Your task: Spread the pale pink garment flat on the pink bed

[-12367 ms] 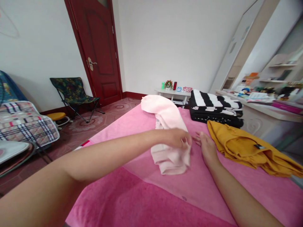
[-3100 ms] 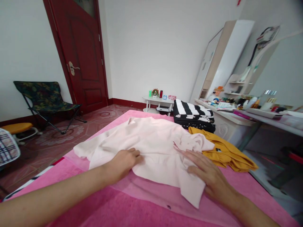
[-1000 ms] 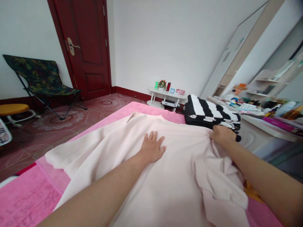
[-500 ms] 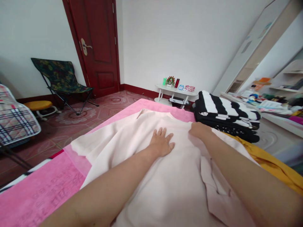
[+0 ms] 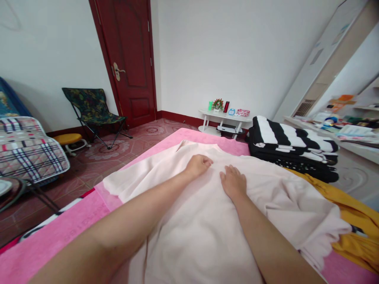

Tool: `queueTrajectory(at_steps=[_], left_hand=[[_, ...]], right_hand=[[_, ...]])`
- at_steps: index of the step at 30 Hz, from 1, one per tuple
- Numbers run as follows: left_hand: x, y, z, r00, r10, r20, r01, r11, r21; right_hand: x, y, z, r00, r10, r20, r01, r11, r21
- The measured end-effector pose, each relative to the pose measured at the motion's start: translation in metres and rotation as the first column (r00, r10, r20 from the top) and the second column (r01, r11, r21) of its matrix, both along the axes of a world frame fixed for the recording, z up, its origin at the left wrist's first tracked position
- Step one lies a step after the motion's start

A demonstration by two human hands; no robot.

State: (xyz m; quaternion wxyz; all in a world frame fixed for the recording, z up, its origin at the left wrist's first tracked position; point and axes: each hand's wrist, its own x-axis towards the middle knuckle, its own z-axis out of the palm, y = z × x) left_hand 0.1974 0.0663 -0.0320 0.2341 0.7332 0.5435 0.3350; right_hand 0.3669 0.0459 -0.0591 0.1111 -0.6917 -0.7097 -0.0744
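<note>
The pale pink garment (image 5: 207,221) is being pressed onto the pink bed cover (image 5: 59,240) by the left hand (image 5: 197,165), fingers curled, and the right hand (image 5: 233,182), fingers flat and empty. Creases are probably best being stroked outward, evenly.

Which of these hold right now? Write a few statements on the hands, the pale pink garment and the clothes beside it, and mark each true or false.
1. Both hands rest on the pale pink garment. True: the left hand and right hand lie on it near its far end.
2. The garment is folded into a small bundle. False: it lies spread over the pink bed cover.
3. The striped black-and-white stack sits beyond the garment, to the right. True.
4. The yellow garment lies on top of the pink one. False: the pink one overlaps it.
5. The right hand grips the striped stack. False: it rests on the pink garment.
</note>
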Motion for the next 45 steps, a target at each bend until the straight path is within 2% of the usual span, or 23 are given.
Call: queueTrajectory(at_steps=[1, 3, 5, 7, 9, 11, 13, 15, 18, 22, 26, 28, 30, 32, 34, 37, 39, 43, 45], left_hand=[[-0.01, 0.01, 0.011, 0.999, 0.052, 0.017, -0.052, 0.999, 0.013], [-0.036, 0.03, 0.031, 0.974, 0.224, -0.039, -0.216, 0.966, 0.146], [-0.063, 0.047, 0.043, 0.892, 0.413, -0.185, -0.363, 0.896, 0.255], [-0.087, 0.061, 0.043, 0.781, 0.507, -0.365, -0.448, 0.861, 0.24], [-0.103, 0.072, 0.033, 0.709, 0.492, -0.505, -0.507, 0.854, 0.12], [-0.11, 0.082, 0.019, 0.689, 0.451, -0.567, -0.541, 0.841, 0.012], [-0.112, 0.091, 0.009, 0.684, 0.43, -0.589, -0.537, 0.844, -0.007], [-0.111, 0.099, 0.005, 0.687, 0.403, -0.605, -0.497, 0.867, 0.013], [-0.112, 0.111, 0.014, 0.67, 0.39, -0.632, -0.45, 0.89, 0.072], [-0.117, 0.12, 0.026, 0.57, 0.517, -0.639, -0.506, 0.833, 0.222], [-0.103, 0.117, 0.023, 0.498, 0.524, -0.691, -0.489, 0.828, 0.275], [-0.085, 0.114, 0.022, 0.519, 0.513, -0.684, -0.399, 0.853, 0.337], [-0.061, 0.113, 0.023, 0.609, 0.432, -0.665, -0.257, 0.901, 0.35], [-0.034, 0.113, 0.027, 0.705, 0.3, -0.642, -0.144, 0.948, 0.285], [-0.01, 0.117, 0.028, 0.765, 0.224, -0.604, -0.133, 0.972, 0.192], [0.015, 0.127, 0.023, 0.793, 0.226, -0.566, -0.191, 0.974, 0.121], [0.023, 0.137, 0.017, 0.804, 0.209, -0.556, -0.195, 0.977, 0.085], [0.026, 0.159, 0.004, 0.862, 0.097, -0.497, -0.125, 0.992, -0.022], [0.027, 0.165, -0.001, 0.877, 0.089, -0.473, -0.117, 0.993, -0.03]], right_hand=[[-0.001, -0.001, 0.0, 1.0, -0.004, 0.003, 0.004, 1.0, -0.001], [-0.004, -0.002, -0.001, 1.0, -0.011, 0.009, 0.011, 1.0, 0.005], [-0.005, -0.003, -0.002, 1.0, -0.011, 0.017, 0.01, 1.0, 0.029], [-0.006, -0.004, -0.003, 1.0, -0.014, 0.021, 0.013, 0.998, 0.056], [-0.006, -0.003, -0.004, 1.0, -0.019, 0.021, 0.018, 0.997, 0.073], [-0.007, -0.002, -0.005, 1.0, -0.022, 0.018, 0.021, 0.996, 0.081], [-0.007, -0.001, -0.005, 1.0, -0.017, 0.016, 0.015, 0.996, 0.089], [-0.007, -0.001, -0.006, 1.0, -0.015, 0.012, 0.014, 0.996, 0.087], [-0.007, 0.0, -0.006, 1.0, -0.021, 0.002, 0.021, 0.997, 0.07], [-0.007, 0.001, -0.006, 0.999, -0.032, -0.019, 0.033, 0.998, 0.054], [-0.007, 0.001, -0.004, 0.999, -0.039, -0.029, 0.04, 0.999, 0.021], [-0.007, 0.001, -0.003, 0.999, -0.042, -0.029, 0.042, 0.999, 0.007], [-0.007, 0.001, -0.003, 0.999, -0.041, -0.026, 0.041, 0.999, 0.009], [-0.007, 0.001, -0.004, 0.999, -0.035, -0.023, 0.035, 0.999, 0.02], [-0.007, 0.001, -0.004, 0.999, -0.028, -0.024, 0.029, 0.999, 0.029], [-0.007, 0.0, -0.003, 0.999, -0.026, -0.028, 0.027, 0.999, 0.033], [-0.007, 0.0, -0.003, 0.999, -0.028, -0.032, 0.029, 0.999, 0.032], [-0.006, 0.002, -0.005, 0.999, -0.027, -0.045, 0.029, 0.998, 0.048], [-0.006, 0.002, -0.006, 0.998, -0.025, -0.049, 0.028, 0.998, 0.058]])
